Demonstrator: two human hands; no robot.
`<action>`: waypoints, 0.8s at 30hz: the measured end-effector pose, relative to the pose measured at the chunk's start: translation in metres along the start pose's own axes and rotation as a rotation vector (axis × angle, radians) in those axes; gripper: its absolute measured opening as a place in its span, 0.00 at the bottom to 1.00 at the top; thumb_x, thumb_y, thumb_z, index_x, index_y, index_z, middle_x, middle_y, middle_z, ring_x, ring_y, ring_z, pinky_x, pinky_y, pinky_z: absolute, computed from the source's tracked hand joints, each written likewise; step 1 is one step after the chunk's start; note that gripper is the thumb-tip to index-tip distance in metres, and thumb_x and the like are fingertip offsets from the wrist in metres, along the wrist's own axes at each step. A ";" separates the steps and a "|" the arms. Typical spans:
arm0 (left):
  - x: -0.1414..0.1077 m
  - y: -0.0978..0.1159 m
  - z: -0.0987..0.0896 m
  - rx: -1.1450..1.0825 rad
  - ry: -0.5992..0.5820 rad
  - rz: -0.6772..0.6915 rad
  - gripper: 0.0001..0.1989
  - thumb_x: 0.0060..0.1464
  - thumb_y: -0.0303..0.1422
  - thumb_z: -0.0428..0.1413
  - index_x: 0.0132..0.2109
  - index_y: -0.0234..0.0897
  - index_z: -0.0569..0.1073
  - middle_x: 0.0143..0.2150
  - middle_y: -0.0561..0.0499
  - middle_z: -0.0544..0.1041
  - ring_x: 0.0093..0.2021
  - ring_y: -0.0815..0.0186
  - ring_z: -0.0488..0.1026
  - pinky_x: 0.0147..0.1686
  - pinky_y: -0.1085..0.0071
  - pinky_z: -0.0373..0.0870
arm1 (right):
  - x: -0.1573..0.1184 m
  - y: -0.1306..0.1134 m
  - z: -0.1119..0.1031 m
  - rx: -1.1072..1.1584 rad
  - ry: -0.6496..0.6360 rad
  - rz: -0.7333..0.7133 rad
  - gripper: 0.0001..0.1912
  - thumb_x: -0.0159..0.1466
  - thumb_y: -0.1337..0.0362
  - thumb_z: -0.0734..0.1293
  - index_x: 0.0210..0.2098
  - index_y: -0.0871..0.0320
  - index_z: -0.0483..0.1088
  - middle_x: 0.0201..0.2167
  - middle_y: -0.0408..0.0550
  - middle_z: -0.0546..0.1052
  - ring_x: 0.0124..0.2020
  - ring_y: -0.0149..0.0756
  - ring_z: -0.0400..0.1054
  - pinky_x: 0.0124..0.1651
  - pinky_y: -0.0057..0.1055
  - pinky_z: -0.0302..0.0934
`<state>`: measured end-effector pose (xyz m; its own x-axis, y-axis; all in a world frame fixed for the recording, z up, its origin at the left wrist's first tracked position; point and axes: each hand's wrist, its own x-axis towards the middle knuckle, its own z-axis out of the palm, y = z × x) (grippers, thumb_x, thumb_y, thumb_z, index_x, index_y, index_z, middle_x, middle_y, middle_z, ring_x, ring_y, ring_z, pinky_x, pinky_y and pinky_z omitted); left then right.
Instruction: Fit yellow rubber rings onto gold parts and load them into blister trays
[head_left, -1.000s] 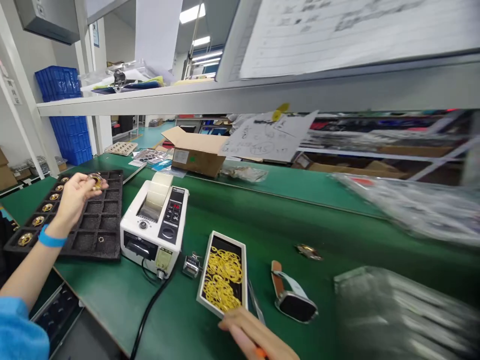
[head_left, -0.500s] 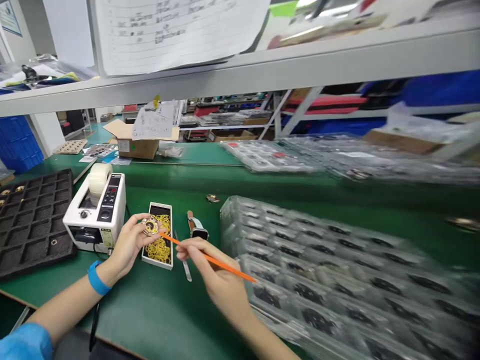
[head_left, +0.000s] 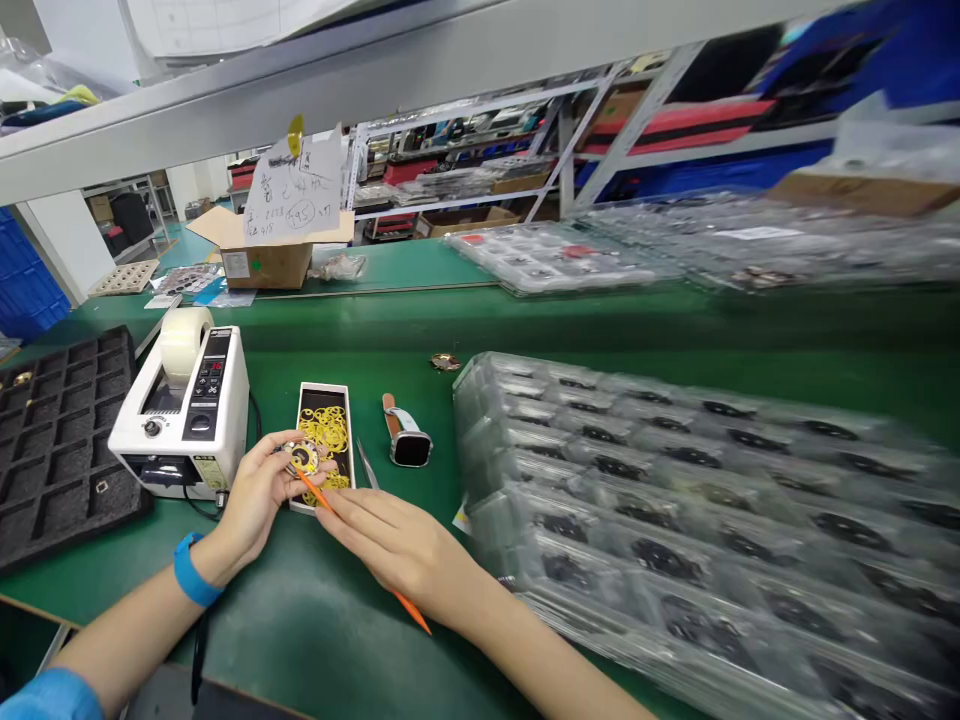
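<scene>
Pinched in my left hand [head_left: 259,490] is a small round watch part [head_left: 301,457] with a gold and dark face, held over the left side of a white box [head_left: 349,420] of yellow rings [head_left: 324,428]. My right hand [head_left: 409,545] is closed round a thin orange stick [head_left: 411,610], whose upper tip meets the lower edge of the round part. Metal tweezers [head_left: 367,466] lie right of the box, partly behind my right hand. A smartwatch [head_left: 410,448] with a light strap rests farther right.
A white tape dispenser [head_left: 187,410] stands left of the box, beside a black compartment tray [head_left: 67,440]. Stacked clear trays [head_left: 645,500] with dark parts fill the right. An open carton [head_left: 266,265] sits behind, and a grey shelf beam [head_left: 360,75] crosses above.
The view has tilted and shifted. My right hand has moved closer to my left hand, and the orange stick now slopes more steeply, its tip at the round part. My left hand keeps its hold.
</scene>
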<state>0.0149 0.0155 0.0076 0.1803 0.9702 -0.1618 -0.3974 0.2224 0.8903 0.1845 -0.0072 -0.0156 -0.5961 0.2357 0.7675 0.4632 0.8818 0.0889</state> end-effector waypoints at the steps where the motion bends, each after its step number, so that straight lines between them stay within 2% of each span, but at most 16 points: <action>1: 0.001 -0.001 0.000 -0.004 0.005 -0.011 0.11 0.53 0.29 0.54 0.44 0.33 0.69 0.39 0.43 0.79 0.42 0.56 0.78 0.49 0.56 0.72 | -0.001 0.001 0.000 -0.026 -0.016 -0.018 0.13 0.66 0.75 0.57 0.43 0.65 0.71 0.38 0.57 0.80 0.39 0.41 0.75 0.40 0.37 0.72; 4: 0.002 -0.003 0.000 -0.011 -0.003 -0.017 0.12 0.52 0.29 0.55 0.45 0.33 0.69 0.40 0.43 0.79 0.44 0.55 0.78 0.51 0.56 0.70 | -0.003 0.002 0.001 0.003 0.073 0.043 0.15 0.65 0.74 0.60 0.49 0.63 0.69 0.37 0.55 0.80 0.38 0.39 0.75 0.39 0.36 0.72; 7: -0.002 -0.006 0.002 -0.006 -0.050 -0.006 0.14 0.51 0.31 0.57 0.46 0.35 0.70 0.40 0.45 0.79 0.46 0.55 0.77 0.53 0.55 0.68 | -0.003 -0.002 0.003 0.107 0.230 0.225 0.22 0.62 0.75 0.63 0.55 0.58 0.65 0.33 0.50 0.80 0.35 0.36 0.76 0.37 0.32 0.73; 11: -0.007 -0.010 0.004 0.002 -0.109 -0.018 0.18 0.49 0.33 0.61 0.47 0.37 0.71 0.40 0.48 0.78 0.48 0.57 0.75 0.55 0.56 0.68 | -0.003 -0.005 0.005 0.204 0.286 0.390 0.21 0.61 0.77 0.63 0.52 0.56 0.67 0.34 0.49 0.80 0.34 0.34 0.75 0.36 0.30 0.72; 14: -0.007 -0.012 0.003 0.014 -0.115 -0.036 0.19 0.48 0.34 0.62 0.48 0.37 0.71 0.42 0.47 0.79 0.48 0.59 0.75 0.54 0.59 0.69 | -0.006 -0.003 0.008 0.184 0.275 0.363 0.22 0.62 0.78 0.62 0.53 0.57 0.66 0.36 0.52 0.80 0.36 0.35 0.75 0.37 0.32 0.73; 20: -0.003 -0.013 0.000 0.072 -0.078 -0.063 0.20 0.47 0.34 0.62 0.49 0.36 0.72 0.42 0.46 0.79 0.45 0.60 0.76 0.48 0.64 0.72 | -0.011 0.001 0.014 -0.009 0.136 0.159 0.21 0.63 0.77 0.61 0.54 0.61 0.66 0.40 0.55 0.79 0.44 0.40 0.74 0.46 0.37 0.72; 22: -0.001 -0.013 0.000 0.086 -0.063 -0.064 0.20 0.46 0.34 0.62 0.48 0.35 0.73 0.39 0.47 0.79 0.41 0.62 0.77 0.46 0.66 0.73 | -0.010 0.001 0.011 0.016 0.127 0.165 0.19 0.63 0.77 0.60 0.53 0.60 0.67 0.40 0.54 0.79 0.43 0.40 0.74 0.44 0.36 0.73; 24: 0.000 -0.012 0.000 0.097 -0.045 -0.054 0.18 0.44 0.33 0.64 0.44 0.34 0.74 0.33 0.50 0.78 0.36 0.65 0.77 0.43 0.67 0.74 | -0.006 -0.001 0.005 0.097 0.162 0.244 0.18 0.63 0.76 0.60 0.51 0.58 0.68 0.37 0.53 0.79 0.40 0.38 0.75 0.41 0.34 0.73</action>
<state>0.0195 0.0130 -0.0035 0.2399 0.9514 -0.1930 -0.2975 0.2614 0.9182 0.1846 -0.0070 -0.0240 -0.3592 0.3842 0.8505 0.5102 0.8439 -0.1658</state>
